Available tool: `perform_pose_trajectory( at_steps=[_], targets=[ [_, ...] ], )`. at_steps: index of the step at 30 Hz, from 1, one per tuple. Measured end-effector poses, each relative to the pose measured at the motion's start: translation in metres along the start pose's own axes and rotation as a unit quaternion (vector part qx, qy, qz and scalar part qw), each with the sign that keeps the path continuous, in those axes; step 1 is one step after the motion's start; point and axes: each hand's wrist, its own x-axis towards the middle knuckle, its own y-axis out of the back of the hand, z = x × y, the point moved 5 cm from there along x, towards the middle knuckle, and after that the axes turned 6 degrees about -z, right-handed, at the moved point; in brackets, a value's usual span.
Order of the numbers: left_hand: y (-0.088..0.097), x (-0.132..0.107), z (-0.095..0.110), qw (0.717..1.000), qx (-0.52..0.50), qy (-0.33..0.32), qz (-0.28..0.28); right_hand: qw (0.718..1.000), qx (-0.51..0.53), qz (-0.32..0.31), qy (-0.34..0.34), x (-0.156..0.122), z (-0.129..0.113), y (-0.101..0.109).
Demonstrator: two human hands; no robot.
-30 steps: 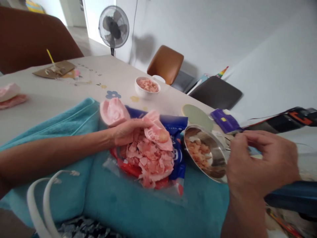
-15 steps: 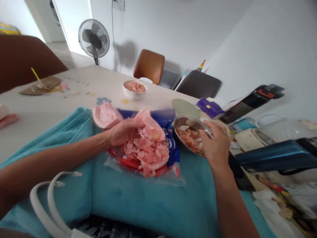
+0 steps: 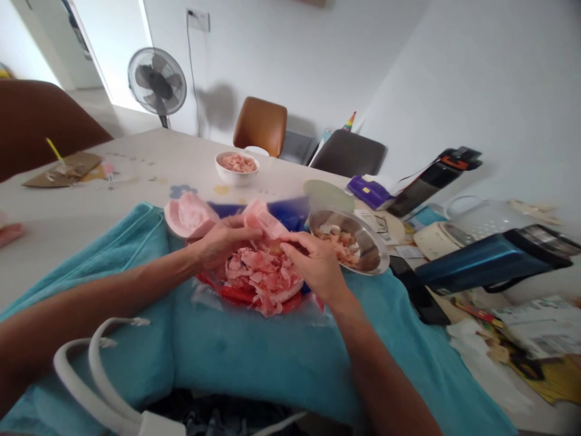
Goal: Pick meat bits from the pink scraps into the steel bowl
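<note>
My left hand (image 3: 220, 243) is closed around a pink pomelo piece (image 3: 263, 219) with thick pale pith. My right hand (image 3: 318, 263) pinches at the right end of that same piece; what lies between its fingertips is partly hidden. Below both hands, a heap of torn pomelo membrane (image 3: 263, 281) lies on a red and blue plastic bag (image 3: 284, 209). A hollow pomelo rind (image 3: 190, 216) rests left of the heap. Beside my right hand, a steel bowl (image 3: 374, 248) tilts a little and holds pomelo pulp and pale scraps.
A white bowl (image 3: 236, 177) of pulp stands further back on the table (image 3: 181, 163). A teal towel (image 3: 254, 351) covers the near side. On the right are a blue bottle (image 3: 485, 263), a black bottle (image 3: 424, 184), a dark phone (image 3: 422, 293) and a purple pack (image 3: 370, 192).
My right hand has left the steel bowl and moved left to the pomelo piece. My left hand still holds that piece. The steel bowl's inside shows more now; the view has shifted slightly.
</note>
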Motion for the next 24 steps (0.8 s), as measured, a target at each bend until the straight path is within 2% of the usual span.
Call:
perform_pose_trajectory(
  at_steps=[6, 11, 14, 16, 19, 24],
  targets=[
    [-0.002, 0.001, -0.006, 0.999, 0.017, 0.026, -0.023, 0.993, 0.098, 0.023, -0.066, -0.002, 0.008, -0.012],
    [-0.001, 0.001, -0.008, 0.998, 0.017, 0.03, -0.044, 0.968, 0.218, -0.03, -0.12, -0.004, 0.013, -0.018],
    [-0.001, 0.0, -0.007, 0.999, 0.0, 0.029, -0.033, 0.947, 0.282, -0.047, -0.145, -0.008, 0.013, -0.019],
    [-0.004, -0.001, -0.006, 0.998, -0.023, 0.037, -0.039, 0.922, 0.341, -0.056, -0.173, -0.01, 0.013, -0.022],
    [-0.01, -0.003, -0.008, 0.991, -0.072, 0.062, -0.092, 0.873, 0.434, -0.067, -0.212, -0.014, 0.013, -0.03],
    [-0.011, -0.008, -0.017, 0.97, -0.142, 0.127, -0.151, 0.791, 0.561, -0.08, -0.232, -0.017, 0.012, -0.048]
  ],
)
